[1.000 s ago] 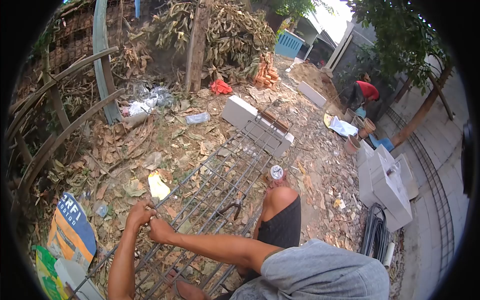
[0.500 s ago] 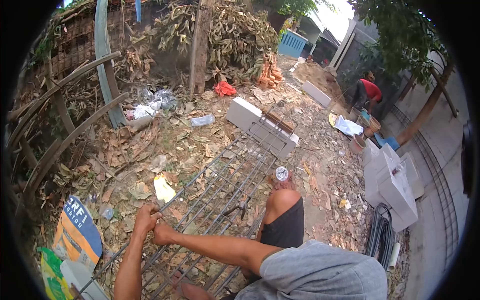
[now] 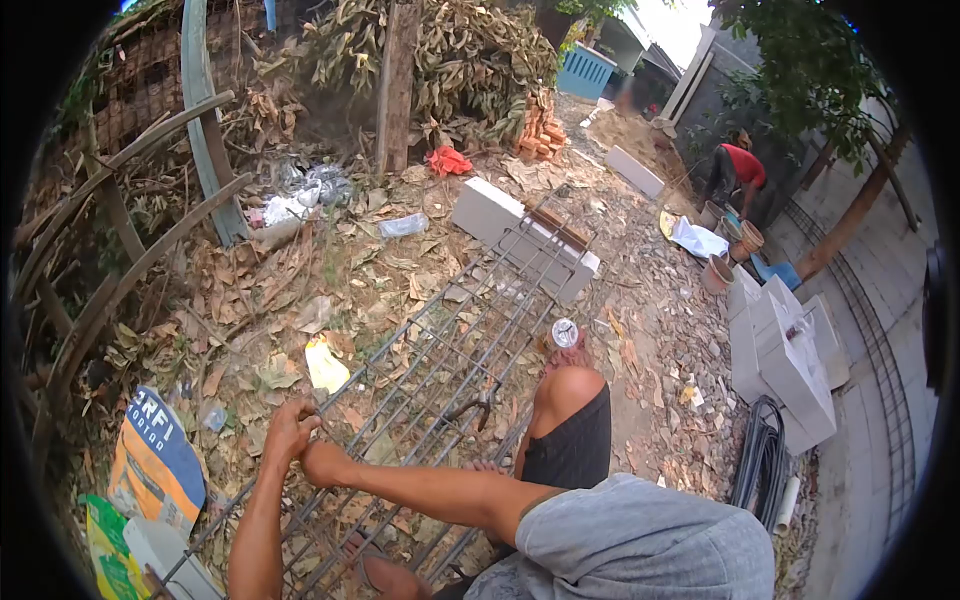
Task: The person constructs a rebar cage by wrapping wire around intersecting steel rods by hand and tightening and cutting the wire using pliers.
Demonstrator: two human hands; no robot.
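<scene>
A long steel rebar cage [image 3: 452, 372] stretches from the lower left toward the upper middle, its far end resting on a pale block [image 3: 490, 212]. My left hand [image 3: 288, 432] is closed at the cage's outer left bar, fingertips pinched together. Just beside it, my right hand [image 3: 326, 464] is closed too, with my right arm reaching across over the bars. Whatever the fingers of either hand hold is too small or hidden to make out. A dark pincer-like tool [image 3: 474, 408] lies on the cage, beyond the hands.
My bent knee [image 3: 570, 395] is beside the cage, with a round white-topped object [image 3: 565, 332] just past it. Pale blocks [image 3: 780, 350] and a black coil [image 3: 760, 455] lie to the right. A person in red [image 3: 740, 168] bends over buckets [image 3: 718, 272]. Printed sacks [image 3: 155, 465] are at left.
My hands stay at the same bar; the left has risen slightly and the fingers of both have shifted a little apart. The dark tool sits at a slightly different angle.
</scene>
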